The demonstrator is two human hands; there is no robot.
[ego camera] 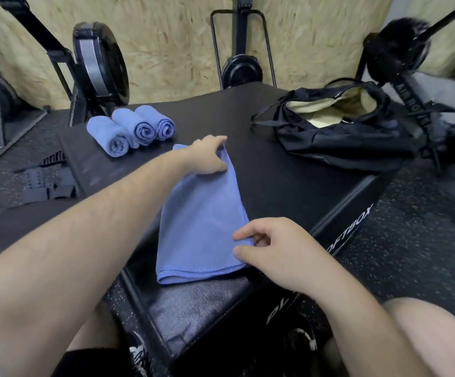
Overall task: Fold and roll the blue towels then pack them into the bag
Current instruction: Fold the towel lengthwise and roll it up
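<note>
A blue towel, folded into a long strip, lies on a black soft box and runs from near me to the far side. My left hand pinches its far end. My right hand pinches the near right edge between thumb and forefinger. Three rolled blue towels lie side by side at the box's far left. A black bag with a pale lining lies open at the far right of the box.
Rowing machines stand along the chipboard wall behind the box. An exercise bike crowds the right side next to the bag. Black foot straps lie on the speckled rubber floor to the left. My knees show at the bottom.
</note>
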